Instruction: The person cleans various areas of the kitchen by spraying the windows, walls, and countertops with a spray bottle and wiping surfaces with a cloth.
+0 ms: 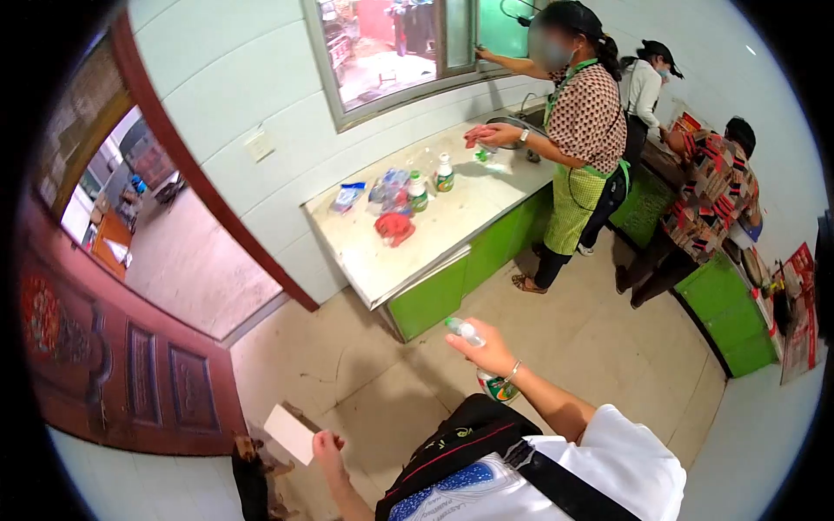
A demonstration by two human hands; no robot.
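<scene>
Low in the view, my left hand (pixel 328 447) pinches the edge of a pale rectangular card or sheet (pixel 292 433). My right hand (pixel 491 349) is wrapped around the neck of a spray bottle (pixel 499 387); its white and green nozzle (pixel 465 331) sticks out past my fingers, and its labelled body shows below the hand. The bottle is held in the air over the floor, in front of the counter's near corner.
A counter (pixel 347 247) holds a red cloth (pixel 394 228), plastic bags, a blue packet (pixel 348 196) and green-capped bottles (pixel 418 192). Beside it a person in an apron (pixel 573 213) holds a red cloth. Two more people stand at the right. A dog (pixel 252 478) is bottom left, near the open door (pixel 130 373).
</scene>
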